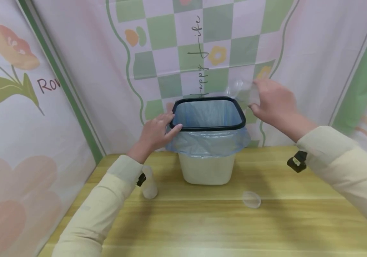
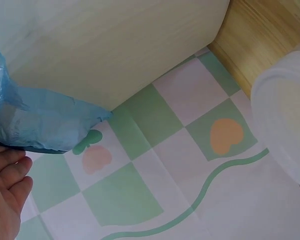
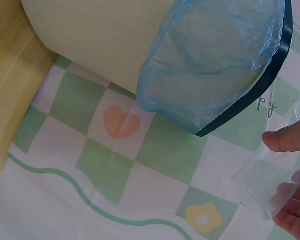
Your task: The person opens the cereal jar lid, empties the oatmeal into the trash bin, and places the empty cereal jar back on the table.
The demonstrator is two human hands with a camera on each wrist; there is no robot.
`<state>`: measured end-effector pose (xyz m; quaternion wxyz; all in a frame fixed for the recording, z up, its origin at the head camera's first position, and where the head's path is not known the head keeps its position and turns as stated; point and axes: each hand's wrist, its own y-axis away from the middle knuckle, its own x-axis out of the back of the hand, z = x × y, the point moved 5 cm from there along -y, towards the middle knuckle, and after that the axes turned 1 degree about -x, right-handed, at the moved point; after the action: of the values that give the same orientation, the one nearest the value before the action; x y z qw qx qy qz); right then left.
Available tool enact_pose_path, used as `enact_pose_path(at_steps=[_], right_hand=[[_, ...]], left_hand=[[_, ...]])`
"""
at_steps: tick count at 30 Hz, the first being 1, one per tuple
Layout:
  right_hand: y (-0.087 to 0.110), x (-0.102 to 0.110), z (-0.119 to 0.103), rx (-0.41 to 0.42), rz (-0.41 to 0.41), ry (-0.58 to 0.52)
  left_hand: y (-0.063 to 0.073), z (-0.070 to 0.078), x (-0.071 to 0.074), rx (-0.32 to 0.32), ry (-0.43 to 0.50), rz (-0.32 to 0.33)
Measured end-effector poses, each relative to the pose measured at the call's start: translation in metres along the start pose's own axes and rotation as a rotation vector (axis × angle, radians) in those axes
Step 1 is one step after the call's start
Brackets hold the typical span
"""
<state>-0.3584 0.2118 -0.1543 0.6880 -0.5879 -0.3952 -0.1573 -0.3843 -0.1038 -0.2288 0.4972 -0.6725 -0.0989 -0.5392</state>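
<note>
A cream bin (image 1: 207,169) stands on the table, lined with a blue plastic bag (image 1: 209,142) that is folded out under its black rim (image 1: 209,128). At the rim's left front corner, my left hand (image 1: 156,132) grips the edge, thumb on the front side. Raised beside the bin's right edge, my right hand (image 1: 276,101) holds a clear plastic cup (image 3: 257,185) between thumb and fingers. The cup is so transparent that its full outline is hard to make out.
A translucent whitish cup (image 1: 150,189) stands left of the bin, partly behind my left wrist. A clear round lid (image 1: 251,200) lies on the wooden table (image 1: 186,221) to the bin's front right. Patterned cloth (image 1: 161,32) hangs behind and at the sides.
</note>
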Motion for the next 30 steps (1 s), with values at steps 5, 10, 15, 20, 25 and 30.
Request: enact_pose_path(at_steps=[5,10,15,20,25,30], right_hand=[[0.012,0.001,0.006,-0.069,-0.020,-0.074],[0.026,-0.001,0.010,-0.128,-0.030,-0.168],[0.042,-0.004,0.015,-0.181,-0.046,-0.236],[0.061,-0.009,0.019,-0.237,-0.073,-0.315],[0.078,-0.014,0.019,-0.268,-0.097,-0.376],[0.095,-0.020,0.019,-0.298,-0.121,-0.432]], left_hand=[[0.000,0.001,0.001,-0.004,0.006,0.010],[0.000,0.001,0.001,0.008,0.017,-0.004],[0.002,0.001,-0.001,0.006,0.034,-0.006],[0.003,0.001,-0.002,0.008,0.055,0.004],[0.003,0.002,0.000,0.019,0.072,0.004],[0.003,0.002,0.000,0.020,0.076,-0.003]])
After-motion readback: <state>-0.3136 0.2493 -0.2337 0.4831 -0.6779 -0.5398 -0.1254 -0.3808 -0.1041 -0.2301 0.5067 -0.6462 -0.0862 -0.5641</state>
